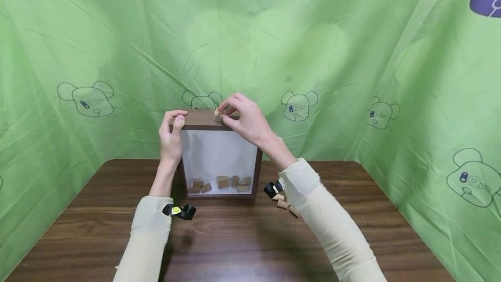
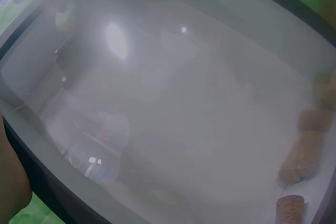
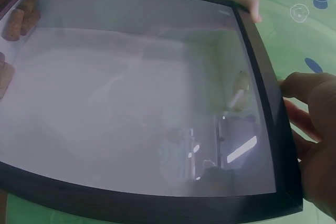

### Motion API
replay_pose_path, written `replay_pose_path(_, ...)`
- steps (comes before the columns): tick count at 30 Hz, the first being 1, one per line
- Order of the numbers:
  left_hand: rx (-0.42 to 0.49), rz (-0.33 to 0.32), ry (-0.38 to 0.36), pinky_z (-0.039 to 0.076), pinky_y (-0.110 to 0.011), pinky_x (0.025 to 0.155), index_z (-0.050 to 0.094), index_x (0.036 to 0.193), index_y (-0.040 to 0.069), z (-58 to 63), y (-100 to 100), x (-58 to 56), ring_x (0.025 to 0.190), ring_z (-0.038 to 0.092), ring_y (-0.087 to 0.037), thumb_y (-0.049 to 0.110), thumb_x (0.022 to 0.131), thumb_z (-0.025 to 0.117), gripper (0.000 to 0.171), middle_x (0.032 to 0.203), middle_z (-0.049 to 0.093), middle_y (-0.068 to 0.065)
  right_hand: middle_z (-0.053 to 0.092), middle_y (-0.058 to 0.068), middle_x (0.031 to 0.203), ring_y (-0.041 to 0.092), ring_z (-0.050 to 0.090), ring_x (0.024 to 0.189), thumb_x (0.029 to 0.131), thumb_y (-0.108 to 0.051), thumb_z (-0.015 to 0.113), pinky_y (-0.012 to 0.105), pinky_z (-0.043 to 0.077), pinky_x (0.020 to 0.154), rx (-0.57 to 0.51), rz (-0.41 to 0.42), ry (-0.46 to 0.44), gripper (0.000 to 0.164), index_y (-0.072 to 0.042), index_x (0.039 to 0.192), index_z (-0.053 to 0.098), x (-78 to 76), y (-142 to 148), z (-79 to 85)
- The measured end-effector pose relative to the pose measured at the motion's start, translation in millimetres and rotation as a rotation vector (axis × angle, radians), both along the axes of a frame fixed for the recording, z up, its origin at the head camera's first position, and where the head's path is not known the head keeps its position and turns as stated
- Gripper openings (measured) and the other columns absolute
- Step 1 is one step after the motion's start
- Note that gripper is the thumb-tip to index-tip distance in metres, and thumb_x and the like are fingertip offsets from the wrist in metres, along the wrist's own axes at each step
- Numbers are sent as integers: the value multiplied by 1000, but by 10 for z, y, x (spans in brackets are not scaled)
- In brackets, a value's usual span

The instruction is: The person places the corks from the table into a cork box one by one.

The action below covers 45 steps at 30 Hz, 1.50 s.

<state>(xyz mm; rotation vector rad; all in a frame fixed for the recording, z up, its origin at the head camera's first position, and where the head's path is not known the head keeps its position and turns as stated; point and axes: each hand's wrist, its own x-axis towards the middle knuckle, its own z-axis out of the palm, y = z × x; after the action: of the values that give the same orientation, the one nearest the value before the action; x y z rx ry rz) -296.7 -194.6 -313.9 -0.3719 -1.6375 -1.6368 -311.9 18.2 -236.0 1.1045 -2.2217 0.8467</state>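
A brown shadow box (image 1: 195, 119) with a clear front stands upright on the table, several corks (image 1: 223, 182) lying along its inside bottom. My left hand (image 1: 170, 138) grips its top left corner, thumb at the front edge. Above the middle of the top edge, my right hand (image 1: 250, 121) pinches a cork (image 1: 217, 115) between thumb and fingers. In the right wrist view, the right hand (image 3: 317, 129) is at the frame's top side; its fingertips are partly hidden behind the frame. A cork-coloured shape (image 3: 240, 90) shows through the pane nearby.
Several loose corks (image 1: 282, 203) lie on the wooden table (image 1: 219, 238) right of the box, partly hidden by the right sleeve. A green printed curtain (image 1: 336, 55) hangs behind and at both sides. Reflections blur the pane in both wrist views.
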Motion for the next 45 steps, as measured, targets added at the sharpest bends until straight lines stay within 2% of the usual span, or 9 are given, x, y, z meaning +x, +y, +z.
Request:
replay_pose_path(6,3,-2,11,31,-30,100,65,113,3,21,-13,-29,109,50,-7,27,95,53,32,112,61,6,66,4,106,17,62,100,88,-7,70,27,49,94,7,-20,38,17,-8,105,70,79,79,69)
replay_pose_path(12,11,1,-3,29,-32,103,64,116,5,-146,-81,-244,115,50,-9,30,95,53,35,114,61,12,68,4,105,18,60,100,88,-9,69,30,47,94,-11,-29,71,16,-8,104,70,169,252,53)
replay_pose_path(15,-1,1,19,30,-31,102,64,115,3,-100,-65,-191,112,51,-8,29,95,53,35,113,61,9,69,4,103,18,61,98,88,-8,69,32,47,93,-49,-12,111,16,-7,104,70,196,355,47)
replay_pose_path(19,-7,3,25,31,-30,99,64,114,0,26,-20,-8,107,51,-6,25,95,52,34,112,61,5,69,4,100,17,61,96,88,-8,69,34,49,91,-86,0,131,14,-6,102,71,244,482,28)
replay_pose_path(21,-8,5,9,31,-30,99,64,114,1,26,-17,10,108,51,-5,26,95,52,34,113,61,5,69,4,99,17,60,95,88,-7,69,35,50,89,-98,-7,123,14,-6,102,71,275,552,5)
replay_pose_path(26,-11,-2,3,30,-31,100,62,116,-3,31,-1,32,108,50,-5,26,94,52,38,110,59,12,69,4,97,16,61,92,87,-7,71,35,50,86,-126,-37,121,15,-6,102,71,328,740,-56)
replay_pose_path(32,-3,-4,28,30,-30,100,59,116,-8,45,24,42,108,50,-5,25,94,52,41,109,60,11,69,3,95,17,61,90,86,-7,73,35,49,83,-152,-74,114,14,-8,100,72,352,943,-151)
replay_pose_path(41,-4,-6,7,29,-32,103,60,117,-5,55,32,34,112,50,-5,27,94,52,40,112,60,10,67,1,91,16,60,86,87,-6,71,25,46,83,-175,-110,83,10,-7,97,71,332,1207,-356)
replay_pose_path(45,-4,1,-4,29,-33,103,61,116,-3,42,27,37,113,49,-5,27,94,52,39,112,59,11,66,0,89,16,59,84,87,-7,72,24,47,81,-172,-122,51,10,-8,97,72,340,1309,-444)
